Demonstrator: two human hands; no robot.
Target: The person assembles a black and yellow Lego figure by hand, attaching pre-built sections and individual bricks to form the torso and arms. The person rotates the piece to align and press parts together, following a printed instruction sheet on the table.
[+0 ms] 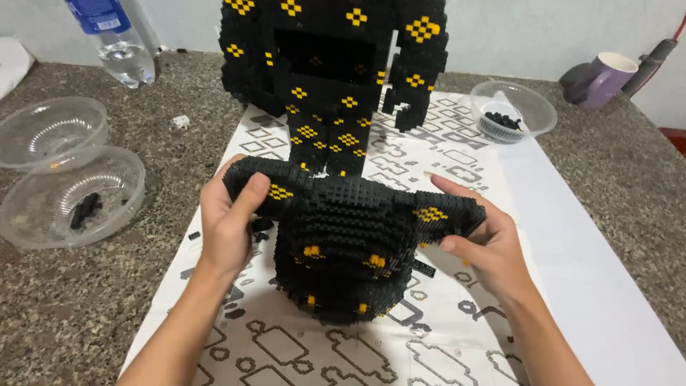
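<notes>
Two clear bowls (68,179) at left, the nearer holding black pieces. Left hand (227,221) and right hand (486,239), fingers curled, grip the ends of a black-and-yellow brick head (343,243) over a printed sheet (300,350). Brick body (332,71) stands behind; small bowl (514,107) and purple cup (604,78) at right.

A home hobby corner is suggested, set up on a speckled granite table (629,179) pushed against a plain pale wall (500,36). A printed building-instruction sheet (314,343) is spread across it, and clear plastic bowls (68,196) of small loose bricks are kept to either side. Household items are seen at the back edge: a plastic water bottle (118,43) and a purple mug (604,78) lying on its side.
</notes>
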